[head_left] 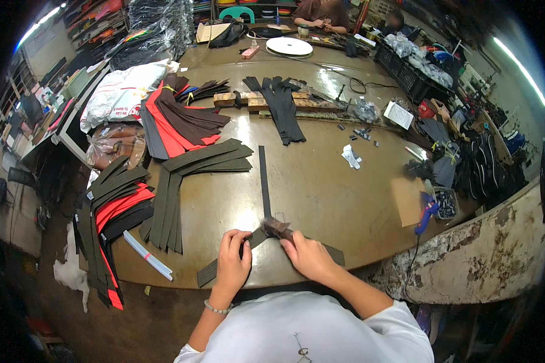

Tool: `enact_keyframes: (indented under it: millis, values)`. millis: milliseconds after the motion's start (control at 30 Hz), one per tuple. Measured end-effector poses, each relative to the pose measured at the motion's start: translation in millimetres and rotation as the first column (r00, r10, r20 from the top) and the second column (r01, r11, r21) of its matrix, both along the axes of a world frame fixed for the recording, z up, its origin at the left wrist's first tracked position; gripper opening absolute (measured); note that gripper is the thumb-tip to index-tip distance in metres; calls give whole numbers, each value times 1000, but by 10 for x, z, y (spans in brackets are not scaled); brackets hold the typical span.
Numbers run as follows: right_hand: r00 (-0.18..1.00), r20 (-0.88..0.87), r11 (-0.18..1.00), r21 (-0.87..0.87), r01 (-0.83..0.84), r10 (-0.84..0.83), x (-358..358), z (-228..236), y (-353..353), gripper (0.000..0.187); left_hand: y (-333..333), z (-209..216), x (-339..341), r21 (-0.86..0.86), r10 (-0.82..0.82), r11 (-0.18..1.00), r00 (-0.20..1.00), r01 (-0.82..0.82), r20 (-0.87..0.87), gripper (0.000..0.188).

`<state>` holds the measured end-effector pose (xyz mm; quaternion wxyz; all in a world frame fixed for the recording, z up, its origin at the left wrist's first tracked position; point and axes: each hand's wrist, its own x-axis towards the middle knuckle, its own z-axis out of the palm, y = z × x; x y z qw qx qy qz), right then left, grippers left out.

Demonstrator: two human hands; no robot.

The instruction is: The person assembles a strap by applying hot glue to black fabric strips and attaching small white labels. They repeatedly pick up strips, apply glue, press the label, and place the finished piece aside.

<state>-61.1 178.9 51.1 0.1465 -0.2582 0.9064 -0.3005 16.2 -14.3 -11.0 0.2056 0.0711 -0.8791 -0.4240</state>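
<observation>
While the right hand (309, 256) grips a brown tool (278, 228), a dark strip (257, 238) lies under the left hand (233, 260), its hold unclear.

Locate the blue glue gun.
In the head view, the blue glue gun lies near the right front edge of the table, between the tan sheet and the small tub, right of the right hand.

Right of the fingers (228, 241) lies 1 blue glue gun (427, 213); left of them, 1 bundle of clear sticks (148, 256); far beyond them, 1 white disc (289, 46) and a teal chair (236, 12); beyond and to their right, a black crate (399, 71)
</observation>
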Motion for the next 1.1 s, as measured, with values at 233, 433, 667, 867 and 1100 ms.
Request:
enact_keyframes:
  millis: [233, 433, 667, 867, 1100]
  values:
    - [994, 93, 998, 31, 60, -63, 123, 78, -7, 40, 22, 105, -14, -64, -19, 998, 1000, 19, 7, 25]
    - [957, -80, 958, 48, 282, -278, -89, -61, 221, 46, 97, 233, -90, -312, -32, 949, 999, 38, 27, 39]
    - [680, -553, 783, 77, 617, -481, -699, -333, 1206, 36, -20, 350, -251, -463, -133, 864, 977, 197, 169, 20]
    - [878, -249, 898, -284, 337, -409, -731, -313, 728, 39, -39, 514, -379, 219, -158, 962, 987, 160, -27, 22]
    - [805, 518, 667, -712, 219, 289, -751, -165, -486, 31, 329, 511, -500, 794, -216, 591, 976, 144, -16, 29]
